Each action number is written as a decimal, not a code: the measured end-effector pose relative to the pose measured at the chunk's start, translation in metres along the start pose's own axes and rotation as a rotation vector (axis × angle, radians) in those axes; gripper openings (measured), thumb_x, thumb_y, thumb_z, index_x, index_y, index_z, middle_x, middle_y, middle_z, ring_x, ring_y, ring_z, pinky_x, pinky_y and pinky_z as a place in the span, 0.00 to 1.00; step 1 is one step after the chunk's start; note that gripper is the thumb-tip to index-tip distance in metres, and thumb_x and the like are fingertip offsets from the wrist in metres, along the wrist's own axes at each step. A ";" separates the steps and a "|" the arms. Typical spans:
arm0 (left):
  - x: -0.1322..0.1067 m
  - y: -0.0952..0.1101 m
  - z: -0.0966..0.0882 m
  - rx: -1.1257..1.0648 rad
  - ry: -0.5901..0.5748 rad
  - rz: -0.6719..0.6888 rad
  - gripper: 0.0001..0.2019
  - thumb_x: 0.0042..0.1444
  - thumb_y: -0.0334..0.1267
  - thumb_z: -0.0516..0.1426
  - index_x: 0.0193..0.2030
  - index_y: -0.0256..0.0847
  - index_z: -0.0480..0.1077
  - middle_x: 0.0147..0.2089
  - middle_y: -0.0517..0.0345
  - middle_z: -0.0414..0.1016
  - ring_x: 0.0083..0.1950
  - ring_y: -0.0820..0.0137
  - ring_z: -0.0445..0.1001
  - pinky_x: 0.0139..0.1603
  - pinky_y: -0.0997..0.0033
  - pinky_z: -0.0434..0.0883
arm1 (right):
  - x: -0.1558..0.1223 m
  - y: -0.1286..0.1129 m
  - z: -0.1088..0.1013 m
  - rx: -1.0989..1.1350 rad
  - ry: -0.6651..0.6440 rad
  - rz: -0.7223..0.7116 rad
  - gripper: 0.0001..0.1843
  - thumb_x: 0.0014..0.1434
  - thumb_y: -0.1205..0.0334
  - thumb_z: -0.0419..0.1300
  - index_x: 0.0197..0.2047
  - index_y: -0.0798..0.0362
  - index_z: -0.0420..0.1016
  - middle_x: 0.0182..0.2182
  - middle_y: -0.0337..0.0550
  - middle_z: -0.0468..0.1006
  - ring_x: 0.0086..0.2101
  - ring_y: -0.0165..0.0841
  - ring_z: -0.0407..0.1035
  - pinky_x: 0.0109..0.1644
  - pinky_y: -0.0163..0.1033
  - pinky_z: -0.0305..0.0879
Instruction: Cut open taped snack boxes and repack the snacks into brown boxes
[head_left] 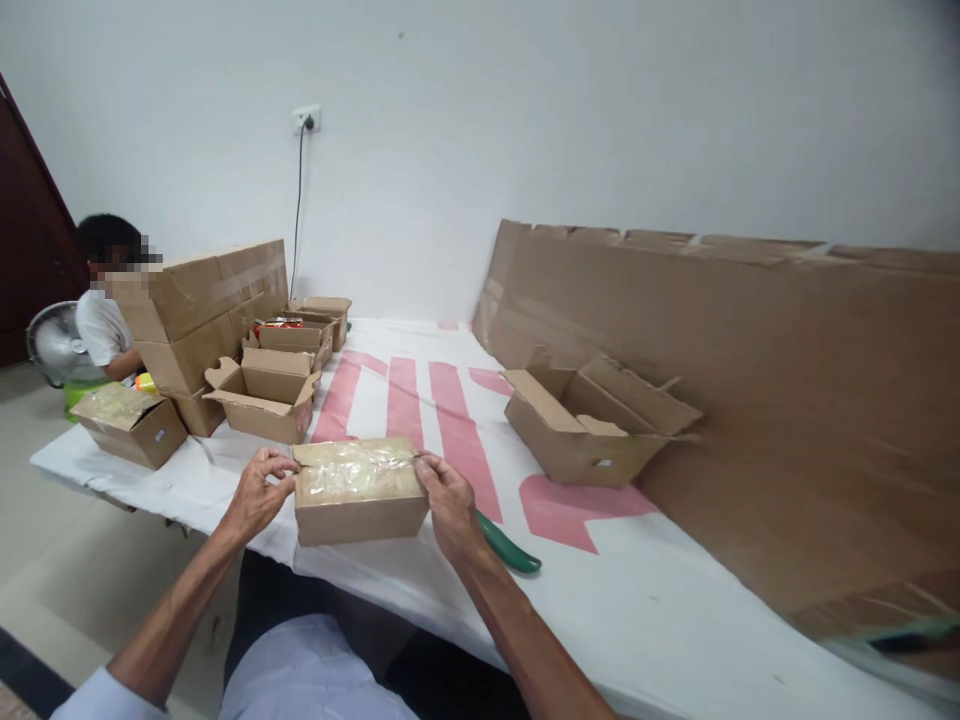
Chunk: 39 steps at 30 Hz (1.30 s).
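A closed cardboard box (364,515) with shiny clear tape over its top lies in front of me at the table edge. My left hand (262,490) pinches at its left upper corner, with thumb and forefinger together on the edge. At the opposite end, the fingers of my right hand (450,500) are closed on the right upper corner. A curved green handle (511,548) lies on the table just beyond my right wrist; its other end is hidden behind my hand.
An open box (259,420) stands at left before stacked boxes (191,345); another open box (581,455) is at right. A taped box (139,440) sits at the left table end. Large cardboard (712,330) leans on the wall. A person (105,320) sits behind the stack.
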<state>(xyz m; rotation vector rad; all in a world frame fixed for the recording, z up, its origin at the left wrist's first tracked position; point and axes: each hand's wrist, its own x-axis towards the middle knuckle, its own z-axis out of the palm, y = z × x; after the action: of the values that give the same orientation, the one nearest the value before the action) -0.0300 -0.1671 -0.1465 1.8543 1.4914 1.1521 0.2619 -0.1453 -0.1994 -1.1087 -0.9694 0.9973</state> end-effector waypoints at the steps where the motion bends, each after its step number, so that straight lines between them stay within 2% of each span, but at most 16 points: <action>1: 0.001 0.000 0.001 0.016 -0.023 0.012 0.12 0.54 0.43 0.61 0.39 0.42 0.85 0.51 0.45 0.77 0.51 0.57 0.76 0.42 0.64 0.76 | 0.000 0.001 0.001 0.013 -0.014 0.010 0.25 0.52 0.36 0.67 0.37 0.51 0.79 0.37 0.45 0.84 0.36 0.43 0.76 0.40 0.43 0.71; 4: 0.004 0.003 -0.001 0.002 -0.097 0.047 0.12 0.57 0.44 0.62 0.43 0.44 0.85 0.62 0.44 0.75 0.68 0.50 0.69 0.61 0.55 0.73 | -0.001 0.002 0.002 0.019 -0.043 0.031 0.28 0.53 0.34 0.65 0.41 0.52 0.79 0.38 0.46 0.84 0.38 0.44 0.76 0.41 0.44 0.72; 6: 0.007 0.006 -0.006 -0.077 -0.191 0.067 0.14 0.59 0.45 0.63 0.48 0.46 0.85 0.63 0.46 0.76 0.70 0.50 0.68 0.68 0.52 0.68 | 0.002 0.003 -0.003 -0.008 -0.074 0.021 0.30 0.57 0.32 0.62 0.43 0.52 0.79 0.39 0.47 0.84 0.39 0.44 0.76 0.43 0.46 0.72; 9: 0.014 0.008 -0.013 -0.200 -0.340 0.068 0.19 0.61 0.48 0.64 0.57 0.47 0.81 0.63 0.48 0.78 0.66 0.52 0.72 0.69 0.54 0.68 | 0.010 0.009 -0.030 -0.211 -0.104 -0.107 0.29 0.62 0.32 0.56 0.44 0.51 0.78 0.42 0.50 0.83 0.43 0.45 0.76 0.48 0.49 0.72; 12: 0.021 0.007 -0.012 -0.253 -0.394 0.047 0.24 0.58 0.48 0.68 0.61 0.46 0.79 0.62 0.47 0.79 0.64 0.53 0.74 0.68 0.55 0.68 | 0.014 0.022 -0.074 -0.730 -0.062 -0.266 0.20 0.60 0.40 0.61 0.39 0.49 0.77 0.43 0.53 0.80 0.48 0.50 0.73 0.53 0.54 0.69; 15: 0.025 0.007 -0.005 -0.328 -0.404 0.008 0.25 0.57 0.48 0.68 0.60 0.43 0.79 0.60 0.45 0.80 0.64 0.52 0.74 0.68 0.53 0.68 | 0.008 0.038 -0.110 -1.130 -0.101 -0.176 0.11 0.55 0.51 0.67 0.36 0.48 0.75 0.42 0.54 0.79 0.47 0.52 0.73 0.50 0.53 0.68; 17: 0.023 0.010 0.000 -0.383 -0.372 -0.023 0.23 0.58 0.49 0.67 0.58 0.42 0.80 0.58 0.45 0.81 0.64 0.50 0.74 0.67 0.52 0.68 | 0.002 0.045 -0.120 -1.150 -0.117 -0.098 0.08 0.54 0.57 0.67 0.32 0.47 0.72 0.39 0.51 0.78 0.46 0.50 0.73 0.49 0.49 0.67; 20: 0.019 0.012 0.004 -0.399 -0.317 -0.010 0.22 0.59 0.49 0.66 0.57 0.41 0.80 0.59 0.45 0.80 0.66 0.50 0.72 0.68 0.53 0.67 | 0.007 0.043 -0.123 -0.957 0.011 0.002 0.09 0.56 0.60 0.64 0.28 0.48 0.66 0.35 0.47 0.76 0.44 0.47 0.73 0.47 0.46 0.66; 23: 0.017 0.009 0.002 -0.342 -0.338 0.041 0.24 0.58 0.46 0.68 0.60 0.43 0.79 0.64 0.46 0.77 0.68 0.51 0.69 0.70 0.54 0.65 | 0.026 0.021 -0.113 -0.818 0.111 0.063 0.13 0.66 0.52 0.53 0.30 0.47 0.65 0.31 0.45 0.75 0.36 0.42 0.74 0.39 0.44 0.67; 25: 0.017 0.004 0.001 -0.313 -0.363 0.063 0.27 0.57 0.44 0.69 0.63 0.44 0.77 0.66 0.46 0.75 0.69 0.50 0.67 0.68 0.55 0.67 | 0.038 -0.004 -0.097 -0.682 0.067 0.046 0.21 0.70 0.45 0.43 0.33 0.47 0.65 0.29 0.42 0.74 0.29 0.37 0.72 0.33 0.41 0.66; 27: 0.018 0.000 -0.001 -0.299 -0.378 0.076 0.28 0.56 0.43 0.70 0.64 0.44 0.76 0.66 0.46 0.74 0.70 0.50 0.67 0.66 0.56 0.69 | 0.043 -0.036 -0.072 -0.424 -0.110 -0.011 0.25 0.68 0.36 0.46 0.35 0.48 0.68 0.28 0.39 0.73 0.25 0.34 0.68 0.29 0.39 0.64; 28: 0.019 -0.001 -0.001 -0.295 -0.383 0.082 0.29 0.56 0.42 0.70 0.64 0.45 0.75 0.67 0.46 0.74 0.70 0.50 0.67 0.66 0.56 0.69 | 0.042 -0.053 -0.057 -0.422 -0.247 -0.065 0.26 0.66 0.35 0.49 0.33 0.48 0.69 0.25 0.37 0.72 0.22 0.32 0.65 0.27 0.38 0.61; 30: 0.019 -0.001 -0.001 -0.285 -0.392 0.087 0.29 0.55 0.41 0.70 0.65 0.45 0.75 0.66 0.46 0.75 0.69 0.50 0.67 0.67 0.56 0.69 | 0.036 -0.084 -0.028 -0.519 -0.515 -0.267 0.24 0.68 0.40 0.52 0.34 0.49 0.74 0.28 0.39 0.76 0.26 0.32 0.67 0.31 0.38 0.62; 32: 0.019 0.002 -0.002 -0.282 -0.396 0.078 0.29 0.55 0.40 0.69 0.65 0.44 0.75 0.65 0.46 0.75 0.69 0.50 0.68 0.66 0.55 0.70 | 0.032 -0.108 -0.004 -0.641 -0.670 -0.444 0.18 0.68 0.47 0.55 0.35 0.50 0.77 0.30 0.40 0.79 0.30 0.33 0.69 0.35 0.38 0.61; 35: 0.016 0.007 -0.002 -0.278 -0.398 0.051 0.30 0.53 0.39 0.69 0.65 0.45 0.75 0.67 0.46 0.73 0.70 0.49 0.67 0.61 0.58 0.74 | 0.034 -0.125 0.016 -0.765 -0.745 -0.552 0.16 0.68 0.53 0.56 0.36 0.51 0.80 0.30 0.41 0.80 0.30 0.33 0.70 0.36 0.38 0.60; 39: 0.014 0.009 -0.002 -0.273 -0.404 0.039 0.32 0.54 0.38 0.68 0.67 0.47 0.73 0.70 0.47 0.69 0.72 0.48 0.64 0.56 0.61 0.77 | 0.045 -0.136 0.024 -0.819 -0.796 -0.541 0.15 0.67 0.55 0.57 0.36 0.52 0.82 0.32 0.43 0.83 0.31 0.33 0.72 0.36 0.37 0.60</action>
<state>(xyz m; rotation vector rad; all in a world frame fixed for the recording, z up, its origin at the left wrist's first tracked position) -0.0259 -0.1562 -0.1337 1.7981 1.0247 0.8788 0.2699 -0.1169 -0.0575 -0.9741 -2.3247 0.5648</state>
